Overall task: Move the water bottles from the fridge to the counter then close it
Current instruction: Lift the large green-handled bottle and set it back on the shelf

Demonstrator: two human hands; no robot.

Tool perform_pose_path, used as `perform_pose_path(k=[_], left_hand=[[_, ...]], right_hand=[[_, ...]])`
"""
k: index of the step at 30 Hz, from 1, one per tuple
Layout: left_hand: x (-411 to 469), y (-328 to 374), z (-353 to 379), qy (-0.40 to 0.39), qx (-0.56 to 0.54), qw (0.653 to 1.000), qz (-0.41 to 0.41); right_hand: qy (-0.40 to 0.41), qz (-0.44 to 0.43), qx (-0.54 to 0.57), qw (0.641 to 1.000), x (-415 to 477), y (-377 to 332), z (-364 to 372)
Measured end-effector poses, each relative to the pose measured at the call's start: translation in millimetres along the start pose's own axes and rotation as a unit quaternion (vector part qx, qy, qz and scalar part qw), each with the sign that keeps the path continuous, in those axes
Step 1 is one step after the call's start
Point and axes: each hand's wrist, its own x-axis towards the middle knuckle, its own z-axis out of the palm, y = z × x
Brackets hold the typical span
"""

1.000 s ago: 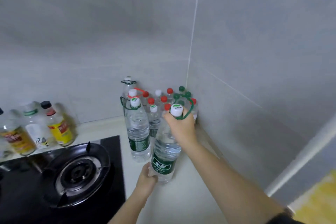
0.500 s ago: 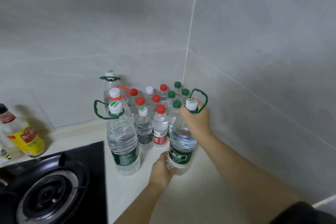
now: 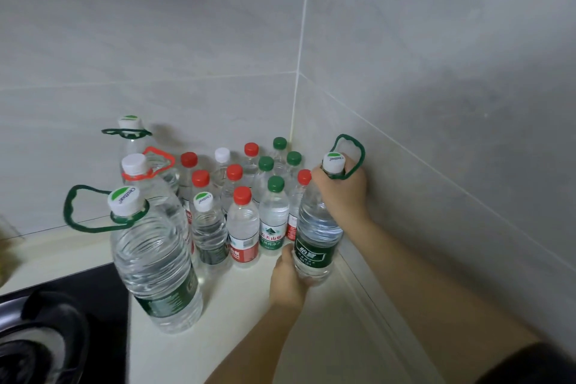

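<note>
Placing step: the large clear plastic water bottle with a dark green label (image 3: 316, 237) is at the right end of the group, beside the grey tiled wall (image 3: 436, 134), with its base at the pale worktop (image 3: 243, 346). Whether it is fully set down, cannot tell. The right hand (image 3: 341, 193) has its fingers wrapped round the neck, and the left hand (image 3: 288, 280) has its fingers curled round the base. A cluster of clear water bottles (image 3: 243, 221) already stands in the corner — red, green and white caps. The fridge is out of view, so any bottles left and the door closing look still to do. White caps read "C'estbon"; the labels carry Chinese characters — mostly too small to read.
</note>
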Motion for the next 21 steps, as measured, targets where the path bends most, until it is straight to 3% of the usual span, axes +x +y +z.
perform_pose_path(k=[11,17,21], left_hand=[[10.1,-4.6,0.0,0.005,0.052,0.999,-0.002],[-6.0,11.0,-14.0,-0.031,0.088,0.995,0.019],[-22.1,27.9,-40.1,-0.021,0.125,0.988,0.085]], right_hand=[[0.014,-0.025,-0.03,0.999,4.1,13.4,4.7],[-0.051,-0.073,-0.101,0.991,-20.2,12.1,-11.5],[-0.111,-0.032,-0.19,0.975,-44.2,3.5,-28.8]])
